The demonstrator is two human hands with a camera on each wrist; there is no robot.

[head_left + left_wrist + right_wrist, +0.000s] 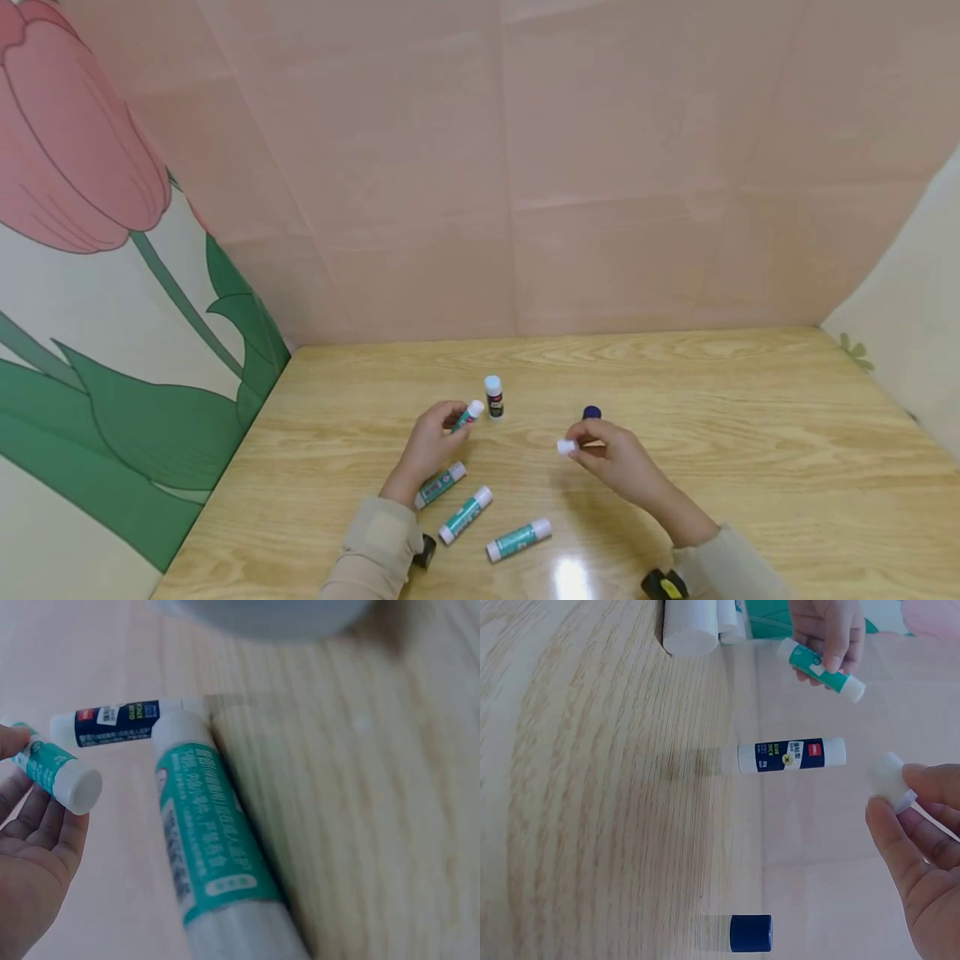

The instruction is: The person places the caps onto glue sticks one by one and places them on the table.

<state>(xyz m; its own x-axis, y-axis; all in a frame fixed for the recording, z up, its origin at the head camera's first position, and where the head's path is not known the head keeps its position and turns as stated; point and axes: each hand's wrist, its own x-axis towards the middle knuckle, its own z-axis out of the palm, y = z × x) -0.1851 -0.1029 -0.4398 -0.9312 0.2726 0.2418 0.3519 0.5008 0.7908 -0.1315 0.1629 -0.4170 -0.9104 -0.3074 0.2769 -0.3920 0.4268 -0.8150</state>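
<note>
My left hand [429, 443] holds a green glue stick [54, 769] with white ends, raised above the table and tilted. Between thumb and fingertips, my right hand [626, 465] pinches a small white cap [889, 781], held off the table. Upright between the hands stands a navy glue stick [789, 755] with a white top; neither hand touches it. A dark blue cap [751, 933] stands on the table just behind the right hand, partly hidden by it in the head view.
Three more green glue sticks lie near the left forearm: one [442, 483] beside the wrist, another [466, 515] in the middle, a third [519, 540] nearest the front. The wooden table [750, 417] meets a pink backdrop [510, 208] behind. A flower-printed panel [97, 400] borders the left.
</note>
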